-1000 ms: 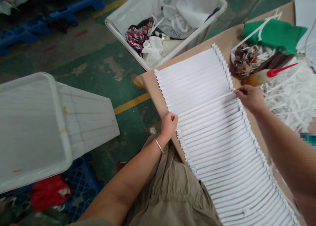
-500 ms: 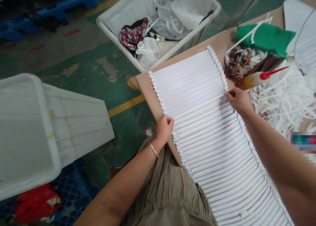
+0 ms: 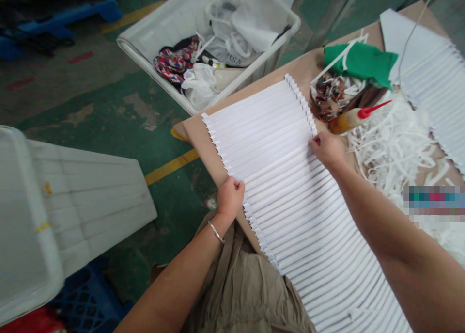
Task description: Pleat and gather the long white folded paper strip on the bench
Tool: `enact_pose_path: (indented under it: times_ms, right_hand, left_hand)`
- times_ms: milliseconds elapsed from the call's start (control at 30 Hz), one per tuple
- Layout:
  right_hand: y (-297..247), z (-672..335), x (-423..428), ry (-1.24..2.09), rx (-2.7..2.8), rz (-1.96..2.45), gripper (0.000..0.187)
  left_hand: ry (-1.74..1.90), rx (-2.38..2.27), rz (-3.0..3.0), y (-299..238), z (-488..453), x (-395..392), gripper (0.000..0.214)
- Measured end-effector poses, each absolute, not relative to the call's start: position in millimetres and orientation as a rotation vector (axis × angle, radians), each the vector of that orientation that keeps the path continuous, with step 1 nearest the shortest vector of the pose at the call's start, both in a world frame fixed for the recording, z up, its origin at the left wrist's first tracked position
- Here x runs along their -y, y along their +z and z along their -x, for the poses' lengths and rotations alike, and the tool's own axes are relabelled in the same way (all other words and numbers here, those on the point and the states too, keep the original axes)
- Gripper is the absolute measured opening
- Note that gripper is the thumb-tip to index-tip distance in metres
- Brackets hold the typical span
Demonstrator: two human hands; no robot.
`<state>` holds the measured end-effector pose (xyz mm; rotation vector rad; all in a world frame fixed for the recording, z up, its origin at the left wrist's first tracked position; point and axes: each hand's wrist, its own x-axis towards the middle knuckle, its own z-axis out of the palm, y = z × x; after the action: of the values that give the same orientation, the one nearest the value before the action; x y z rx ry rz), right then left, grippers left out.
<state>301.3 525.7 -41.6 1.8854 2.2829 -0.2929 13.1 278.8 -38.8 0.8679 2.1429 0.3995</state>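
Observation:
A long white pleated sheet [image 3: 290, 202] with narrow cross folds and notched edges lies along the table. My left hand [image 3: 231, 195] is closed at its left edge, thumb and fingers pinched together on the end of one fold. At the opposite edge my right hand [image 3: 327, 148] pinches the same area of the sheet, just below the notched tabs. Between the hands the fold runs nearly straight. Above it the pleats look flat and tight; below it they stand wavier. My fingers partly hide the two ends of the fold.
The brown table [image 3: 198, 134] carries a heap of white strips [image 3: 392, 134], a glue bottle [image 3: 345, 121] with a red nozzle, green cloth [image 3: 359, 61] and another pleated sheet [image 3: 436, 90]. A white bin [image 3: 145, 56] of bags stands behind; another white bin [image 3: 90, 197] is left.
The view has shifted, so the table and bins appear further left. The fold between my hands now lies flatter against the sheet; both hands keep their pinch at the edges.

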Motion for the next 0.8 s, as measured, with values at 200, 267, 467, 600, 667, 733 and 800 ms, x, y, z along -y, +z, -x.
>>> enact_pose_path:
  times_ms: [200, 267, 467, 600, 667, 733, 800]
  right_hand:
    - [-31.5, -337.7, -504.2, -0.188, -2.12, -2.368, 0.037]
    - [-28.7, -365.5, -493.6, -0.058, -2.021, -2.533, 0.044]
    - [-15.9, -432.3, -473.9, -0.008, -1.977, -2.515, 0.046]
    - [12.8, -437.7, -439.5, -0.103, -1.936, -2.374, 0.044]
    - [33.2, -422.7, -404.8, -0.149, -1.932, -2.216, 0.041]
    - [55.4, -396.4, -364.2, -0.403, -2.046, -1.953, 0.037]
    - [77.4, -366.0, -328.2, -0.827, -2.196, -1.706, 0.032]
  left_hand:
    - [0.461, -2.18, -0.908, -31.4, 3.0, -268.6, 0.008]
    - [0.539, -2.142, -0.916, -27.2, 6.0, -259.4, 0.011]
    - [0.625, -1.953, -0.988, -14.3, -13.6, -247.5, 0.011]
    - [0.622, -1.833, -1.072, 2.8, -39.1, -255.3, 0.014]
    - [0.66, -1.723, -1.145, 15.9, -59.4, -258.0, 0.018]
    - [0.736, -1.515, -1.21, 29.4, -86.3, -258.4, 0.024]
    - [0.769, -1.238, -1.188, 40.1, -114.2, -256.4, 0.028]
